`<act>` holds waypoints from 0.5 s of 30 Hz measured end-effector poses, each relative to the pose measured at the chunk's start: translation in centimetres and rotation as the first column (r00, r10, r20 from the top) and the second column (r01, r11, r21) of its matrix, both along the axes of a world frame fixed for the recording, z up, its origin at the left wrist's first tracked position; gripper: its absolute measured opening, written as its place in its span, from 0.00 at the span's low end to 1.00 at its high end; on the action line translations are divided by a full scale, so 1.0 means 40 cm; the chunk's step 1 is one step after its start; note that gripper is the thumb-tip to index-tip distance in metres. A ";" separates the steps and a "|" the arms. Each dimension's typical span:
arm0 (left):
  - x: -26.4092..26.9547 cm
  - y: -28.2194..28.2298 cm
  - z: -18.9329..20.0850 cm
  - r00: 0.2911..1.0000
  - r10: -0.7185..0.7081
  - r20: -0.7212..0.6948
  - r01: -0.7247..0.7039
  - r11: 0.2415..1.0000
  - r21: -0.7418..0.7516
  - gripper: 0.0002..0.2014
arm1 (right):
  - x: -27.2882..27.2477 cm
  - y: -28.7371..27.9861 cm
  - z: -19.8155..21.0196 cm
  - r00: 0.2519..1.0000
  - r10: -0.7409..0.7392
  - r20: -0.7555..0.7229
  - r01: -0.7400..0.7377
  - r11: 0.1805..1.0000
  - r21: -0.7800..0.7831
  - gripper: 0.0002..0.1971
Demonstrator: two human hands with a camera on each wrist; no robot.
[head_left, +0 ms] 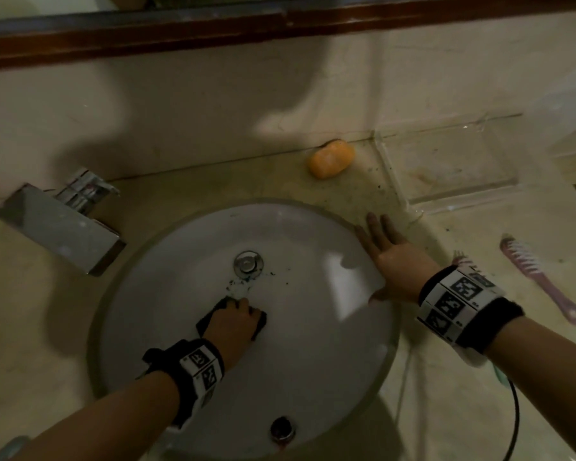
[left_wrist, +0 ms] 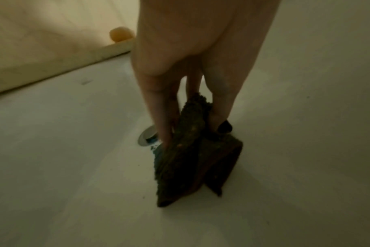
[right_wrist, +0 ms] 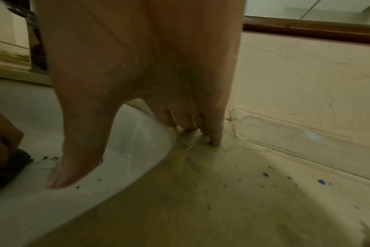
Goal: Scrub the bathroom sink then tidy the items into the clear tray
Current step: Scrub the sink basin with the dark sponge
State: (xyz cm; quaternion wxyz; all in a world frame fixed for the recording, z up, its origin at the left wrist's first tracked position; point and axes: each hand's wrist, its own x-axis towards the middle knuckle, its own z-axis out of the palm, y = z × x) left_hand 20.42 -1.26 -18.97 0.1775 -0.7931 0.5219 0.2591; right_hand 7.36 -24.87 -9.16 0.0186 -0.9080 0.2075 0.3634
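The round white sink (head_left: 313, 361) fills the middle of the head view. Inside the bowl my left hand (head_left: 235, 322) grips a dark scrub pad (left_wrist: 192, 150) and presses it on the bowl just below the metal drain (head_left: 248, 262), where blue-green specks lie. My right hand (head_left: 389, 254) rests flat with straight fingers on the sink's right rim and the counter, the thumb (right_wrist: 74, 158) hanging over the bowl. An orange soap bar (head_left: 330, 159) lies at the wall. The clear tray (head_left: 446, 161) stands at the back right. A pink toothbrush (head_left: 539, 277) lies on the counter at the right.
A chrome tap (head_left: 57, 224) juts over the sink's left rim. The sink's overflow hole (head_left: 282, 429) shows at the near wall. A second pink brush (head_left: 461, 257) is partly hidden behind my right wrist. Blue specks (right_wrist: 321, 181) dot the beige counter. A mirror frame (head_left: 280, 24) runs along the wall.
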 end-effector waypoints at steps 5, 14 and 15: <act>0.030 -0.005 0.092 0.938 0.206 -0.278 -0.257 0.953 -0.162 0.14 | 0.023 0.010 0.031 0.998 -0.038 -0.044 0.038 0.999 0.000 0.59; 0.073 0.106 0.249 0.741 0.227 -0.632 -0.609 0.623 -0.491 0.15 | 0.146 0.243 0.092 0.972 0.089 0.219 -0.201 0.797 0.569 0.51; 0.069 0.128 0.255 0.721 0.250 -0.646 -0.648 0.572 -0.502 0.17 | 0.154 0.267 0.092 0.973 0.042 0.225 -0.177 0.763 0.622 0.47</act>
